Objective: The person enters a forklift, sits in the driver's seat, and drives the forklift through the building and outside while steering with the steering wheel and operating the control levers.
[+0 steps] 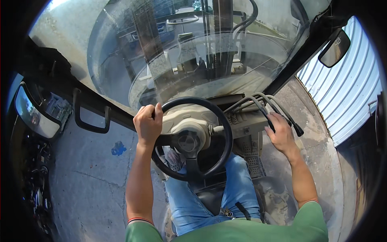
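The black steering wheel (229, 139) is in front of me, above my jeans-clad legs. Closed at its upper left rim is my left hand (148, 124), the thumb raised; whether a knob sits inside the fist is hidden. To the right of the wheel, several bent metal control levers (262, 99) rise from a beige console (246, 127). My right hand (282, 135) curls over the black grip (271, 124) of one lever. Another lever's black end (298, 130) sticks out just beyond the fingers.
Ahead is a curved, scratched windshield (258, 52), with a dark upright mast (223, 32) behind it. A grab handle (92, 128) and a mirror (36, 115) are at left, another mirror (335, 49) at right. Corrugated metal sheeting (346, 88) stands outside. Perforated pedals (253, 162) show below.
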Motion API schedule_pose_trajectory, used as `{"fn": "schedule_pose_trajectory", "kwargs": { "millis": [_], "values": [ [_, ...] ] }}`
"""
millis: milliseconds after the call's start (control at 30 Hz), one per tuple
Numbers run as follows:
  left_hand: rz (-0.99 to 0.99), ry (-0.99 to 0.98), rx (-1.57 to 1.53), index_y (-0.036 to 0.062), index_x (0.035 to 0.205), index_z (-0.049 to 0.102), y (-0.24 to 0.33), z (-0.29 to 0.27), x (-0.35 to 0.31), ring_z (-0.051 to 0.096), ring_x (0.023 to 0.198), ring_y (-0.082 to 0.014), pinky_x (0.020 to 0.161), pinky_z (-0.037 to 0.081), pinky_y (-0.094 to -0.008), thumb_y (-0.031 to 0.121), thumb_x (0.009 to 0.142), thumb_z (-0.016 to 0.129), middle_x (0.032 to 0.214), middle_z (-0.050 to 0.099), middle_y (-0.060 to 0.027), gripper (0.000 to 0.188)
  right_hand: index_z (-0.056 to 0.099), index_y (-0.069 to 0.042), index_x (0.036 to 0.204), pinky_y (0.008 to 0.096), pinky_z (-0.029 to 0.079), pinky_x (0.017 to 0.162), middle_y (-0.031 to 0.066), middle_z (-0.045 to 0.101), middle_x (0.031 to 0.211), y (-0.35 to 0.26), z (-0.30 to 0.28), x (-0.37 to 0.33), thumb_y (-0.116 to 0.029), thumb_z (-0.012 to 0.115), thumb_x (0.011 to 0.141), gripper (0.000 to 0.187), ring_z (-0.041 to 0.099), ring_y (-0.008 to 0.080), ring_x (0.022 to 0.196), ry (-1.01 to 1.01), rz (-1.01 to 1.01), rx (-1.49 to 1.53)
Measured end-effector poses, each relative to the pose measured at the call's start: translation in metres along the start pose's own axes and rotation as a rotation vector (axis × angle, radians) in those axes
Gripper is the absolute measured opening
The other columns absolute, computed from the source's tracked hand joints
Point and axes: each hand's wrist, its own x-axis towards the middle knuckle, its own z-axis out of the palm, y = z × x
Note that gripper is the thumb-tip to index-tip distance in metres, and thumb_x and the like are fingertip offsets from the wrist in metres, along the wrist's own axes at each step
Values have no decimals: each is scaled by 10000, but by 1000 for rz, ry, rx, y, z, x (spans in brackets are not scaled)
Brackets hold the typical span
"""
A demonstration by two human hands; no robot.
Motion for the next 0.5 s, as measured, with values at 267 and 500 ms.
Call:
{"fn": "schedule_pose_trajectory", "kwargs": {
  "millis": [267,500],
  "values": [
    [-149,-29,26,-18,657,505,7,-47,-37,470,541,-310,536,359,-429,137,937,683,594,466,-161,367,702,-66,1149,526,556,821,231,713,955,38,31,52,-172,658,909,266,685,462,895,-52,242,-168],
    [62,-333,-231,84,579,492,111,-43,-183,501,548,-250,506,418,-361,66,788,766,576,468,-71,345,752,-38,980,474,558,837,208,730,895,46,21,115,-176,642,885,200,705,398,902,-4,127,-30]
  ]
}}
